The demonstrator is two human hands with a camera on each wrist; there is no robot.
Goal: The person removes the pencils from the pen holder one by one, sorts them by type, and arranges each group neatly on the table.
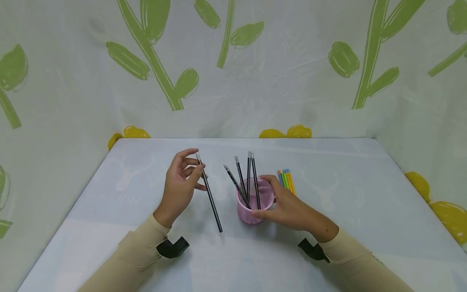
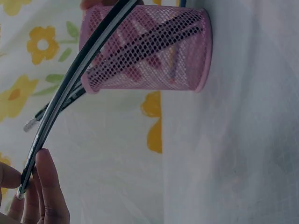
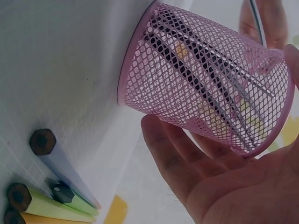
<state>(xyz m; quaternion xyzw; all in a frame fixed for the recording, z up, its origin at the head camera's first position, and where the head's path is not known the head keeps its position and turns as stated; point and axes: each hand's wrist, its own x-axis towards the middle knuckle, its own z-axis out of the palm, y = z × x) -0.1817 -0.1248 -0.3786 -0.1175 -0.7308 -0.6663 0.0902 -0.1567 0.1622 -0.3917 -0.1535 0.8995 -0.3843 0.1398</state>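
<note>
My left hand (image 1: 178, 184) pinches a black pencil (image 1: 213, 202) near its silver, eraser-tipped end, thumb against fingers. The pencil slants down toward the table, left of a pink mesh pencil cup (image 1: 245, 215). Around the cup's right side, my right hand (image 1: 292, 207) grips it, thumb near the front of the rim. Several black pencils (image 1: 239, 172) stand inside, leaning left and back with their silver ends up. Through the mesh in the right wrist view, the dark pencils (image 3: 187, 74) show slanting across the cup.
Behind my right hand, several coloured pencils (image 1: 287, 181) lie side by side on the pale table (image 1: 226, 259). Their cut ends show close up in the right wrist view, with a blue pencil (image 3: 65, 163) set a little apart. A leaf-patterned cloth wall (image 1: 277, 81) rises behind the table.
</note>
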